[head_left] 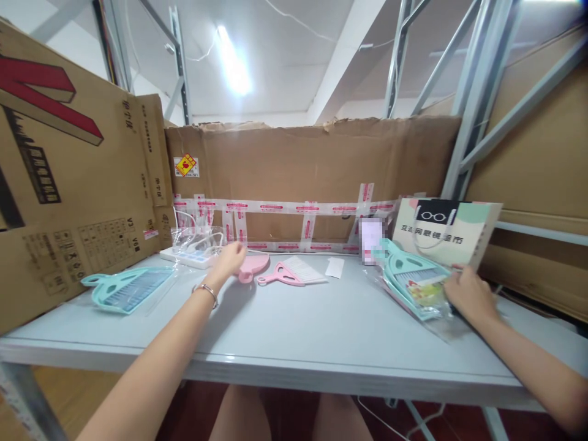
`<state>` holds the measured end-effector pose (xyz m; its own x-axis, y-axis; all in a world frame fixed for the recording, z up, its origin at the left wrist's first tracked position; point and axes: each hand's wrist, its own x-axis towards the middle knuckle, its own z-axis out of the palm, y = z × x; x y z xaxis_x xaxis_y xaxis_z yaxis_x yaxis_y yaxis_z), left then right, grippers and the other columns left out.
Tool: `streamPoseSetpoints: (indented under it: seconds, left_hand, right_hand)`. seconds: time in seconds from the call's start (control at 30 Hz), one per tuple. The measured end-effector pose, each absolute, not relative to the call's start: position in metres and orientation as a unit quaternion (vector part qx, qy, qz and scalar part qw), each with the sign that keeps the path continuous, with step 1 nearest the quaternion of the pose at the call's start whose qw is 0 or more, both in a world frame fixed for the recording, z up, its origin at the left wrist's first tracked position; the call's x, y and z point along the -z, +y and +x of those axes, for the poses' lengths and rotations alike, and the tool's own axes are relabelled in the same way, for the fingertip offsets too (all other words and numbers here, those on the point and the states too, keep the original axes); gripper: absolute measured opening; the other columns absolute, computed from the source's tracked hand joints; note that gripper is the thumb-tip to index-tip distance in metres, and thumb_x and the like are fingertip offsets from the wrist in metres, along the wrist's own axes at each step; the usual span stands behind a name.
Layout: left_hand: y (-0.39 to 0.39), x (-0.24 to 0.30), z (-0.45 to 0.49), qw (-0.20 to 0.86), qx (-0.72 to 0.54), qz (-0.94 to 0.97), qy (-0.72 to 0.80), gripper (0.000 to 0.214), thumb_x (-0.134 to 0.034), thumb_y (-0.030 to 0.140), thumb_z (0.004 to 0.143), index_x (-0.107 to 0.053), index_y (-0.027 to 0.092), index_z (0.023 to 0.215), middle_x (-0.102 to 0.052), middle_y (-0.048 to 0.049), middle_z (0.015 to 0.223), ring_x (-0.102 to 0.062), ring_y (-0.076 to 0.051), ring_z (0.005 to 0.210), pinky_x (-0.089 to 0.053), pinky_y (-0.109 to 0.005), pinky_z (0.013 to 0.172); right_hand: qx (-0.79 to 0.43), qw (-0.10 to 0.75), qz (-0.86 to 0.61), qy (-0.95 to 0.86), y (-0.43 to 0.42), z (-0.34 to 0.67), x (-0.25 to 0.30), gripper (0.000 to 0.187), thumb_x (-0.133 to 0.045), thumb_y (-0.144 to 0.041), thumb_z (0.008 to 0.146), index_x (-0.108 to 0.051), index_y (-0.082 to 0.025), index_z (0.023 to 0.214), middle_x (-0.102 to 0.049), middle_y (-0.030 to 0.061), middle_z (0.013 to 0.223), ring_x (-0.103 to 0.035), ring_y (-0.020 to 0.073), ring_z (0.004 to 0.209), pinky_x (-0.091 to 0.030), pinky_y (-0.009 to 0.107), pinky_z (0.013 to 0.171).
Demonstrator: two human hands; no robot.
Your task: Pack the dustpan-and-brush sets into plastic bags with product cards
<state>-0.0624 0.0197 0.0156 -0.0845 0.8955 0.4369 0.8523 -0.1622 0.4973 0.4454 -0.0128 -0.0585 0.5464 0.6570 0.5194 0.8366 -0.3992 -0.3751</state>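
My left hand (pixel 231 258) is closed, fingers drawn together, above the left part of a pink dustpan (pixel 257 266); what it holds, if anything, is hidden. A small pink brush (pixel 287 273) with white bristles lies to the right of that pan. On the right, my right hand (pixel 471 293) grips the edge of a turquoise dustpan and brush set (pixel 413 272) in clear plastic, with a printed card in it. Pink shows beneath this set. Another turquoise dustpan with its brush (pixel 131 290) lies at the left of the table.
Behind the left hand sit a white power strip (pixel 188 257) and cables. A white paper slip (pixel 335 267), a blurred-out upright item (pixel 371 241) and a paper bag (pixel 452 223) stand or lie farther right. Cardboard boxes (pixel 285 159) wall the table (pixel 294 331).
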Motion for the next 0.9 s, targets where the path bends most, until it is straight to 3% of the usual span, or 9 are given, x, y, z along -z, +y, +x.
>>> streamPoseSetpoints:
  seconds: [0.07, 0.13, 0.23, 0.33, 0.43, 0.5, 0.63, 0.8, 0.9]
  left_hand:
    - [0.025, -0.01, -0.047, 0.04, -0.245, 0.711, 0.658, 0.021, -0.053, 0.032, 0.082, -0.062, 0.013, 0.087, -0.064, -0.0102, 0.092, -0.061, -0.023, 0.087, -0.047, -0.035, 0.076]
    - [0.03, -0.003, -0.029, 0.039, -0.161, 0.731, 0.662, 0.027, -0.052, 0.032, 0.085, -0.056, 0.015, 0.106, -0.058, -0.0087, 0.108, -0.058, -0.02, 0.093, -0.049, -0.038, 0.079]
    - [0.033, 0.003, -0.011, 0.007, -0.092, 0.744, 0.662, 0.033, -0.052, 0.031, 0.086, -0.05, 0.016, 0.115, -0.053, -0.0086, 0.115, -0.056, -0.02, 0.098, -0.049, -0.04, 0.081]
    - [0.03, 0.003, -0.008, -0.054, -0.074, 0.748, 0.658, 0.032, -0.052, 0.031, 0.085, -0.052, 0.015, 0.113, -0.055, -0.0092, 0.113, -0.056, -0.02, 0.096, -0.048, -0.04, 0.081]
    - [0.019, -0.007, -0.017, -0.129, -0.091, 0.753, 0.639, 0.017, -0.049, 0.013, 0.084, -0.059, 0.01, 0.097, -0.062, -0.0141, 0.099, -0.057, -0.025, 0.095, -0.04, -0.048, 0.087]
    - [0.011, -0.017, -0.025, -0.177, -0.114, 0.759, 0.616, 0.022, -0.044, 0.001, 0.078, -0.06, 0.011, 0.089, -0.063, -0.0157, 0.093, -0.056, -0.028, 0.096, -0.032, -0.051, 0.089]
    - [-0.001, -0.034, -0.036, -0.235, -0.151, 0.774, 0.569, 0.033, -0.038, -0.007, 0.067, -0.056, 0.017, 0.082, -0.064, -0.01, 0.091, -0.055, -0.026, 0.095, -0.029, -0.05, 0.087]
    - [-0.002, -0.033, -0.021, -0.284, -0.271, 0.843, 0.368, 0.027, -0.04, -0.003, 0.07, -0.053, 0.019, 0.075, -0.065, -0.0033, 0.089, -0.056, -0.018, 0.096, -0.025, -0.043, 0.096]
    - [-0.005, -0.028, -0.005, -0.238, -0.317, 0.877, 0.271, 0.021, -0.041, 0.003, 0.078, -0.053, 0.02, 0.073, -0.066, -0.0013, 0.09, -0.057, -0.014, 0.094, -0.029, -0.036, 0.096]
  right_hand:
    - [0.162, 0.345, -0.819, -0.428, -0.016, 0.441, 0.054, 0.044, -0.026, -0.028, 0.084, -0.048, -0.014, 0.119, -0.058, 0.0212, 0.111, -0.052, 0.0347, 0.099, -0.04, 0.044, 0.075]
    - [0.18, 0.377, -0.815, -0.401, -0.018, 0.437, 0.048, 0.045, -0.026, -0.029, 0.083, -0.048, -0.015, 0.119, -0.054, 0.0212, 0.116, -0.048, 0.0362, 0.105, -0.037, 0.046, 0.079]
    - [0.225, 0.434, -0.784, -0.383, -0.019, 0.431, 0.041, 0.043, -0.029, -0.03, 0.08, -0.052, -0.016, 0.114, -0.053, 0.0214, 0.116, -0.043, 0.0364, 0.109, -0.035, 0.048, 0.085]
    - [0.297, 0.527, -0.682, -0.41, -0.02, 0.422, 0.032, 0.038, -0.036, -0.032, 0.074, -0.057, -0.018, 0.102, -0.056, 0.0208, 0.108, -0.045, 0.0344, 0.107, -0.034, 0.047, 0.088]
    - [0.349, 0.594, -0.567, -0.451, -0.025, 0.396, 0.018, 0.032, -0.041, -0.029, 0.07, -0.056, -0.018, 0.096, -0.058, 0.018, 0.101, -0.048, 0.0315, 0.104, -0.033, 0.047, 0.091]
    - [0.34, 0.626, -0.5, -0.492, -0.028, 0.368, 0.007, 0.029, -0.043, -0.027, 0.072, -0.054, -0.018, 0.098, -0.056, 0.0153, 0.101, -0.048, 0.0287, 0.104, -0.033, 0.046, 0.093]
    - [0.095, 0.682, -0.447, -0.571, -0.021, 0.302, -0.006, 0.025, -0.045, -0.031, 0.077, -0.05, -0.019, 0.099, -0.052, 0.0107, 0.105, -0.049, 0.0226, 0.101, -0.038, 0.041, 0.089]
    - [-0.247, 0.576, -0.481, -0.613, 0.017, 0.237, -0.007, 0.033, -0.058, -0.039, 0.071, -0.05, -0.019, 0.097, -0.056, 0.0101, 0.105, -0.053, 0.0217, 0.099, -0.041, 0.038, 0.087]
    - [-0.357, 0.505, -0.458, -0.639, 0.03, 0.221, -0.006, 0.041, -0.064, -0.047, 0.066, -0.056, -0.017, 0.093, -0.063, 0.0103, 0.092, -0.059, 0.0227, 0.084, -0.048, 0.037, 0.072]
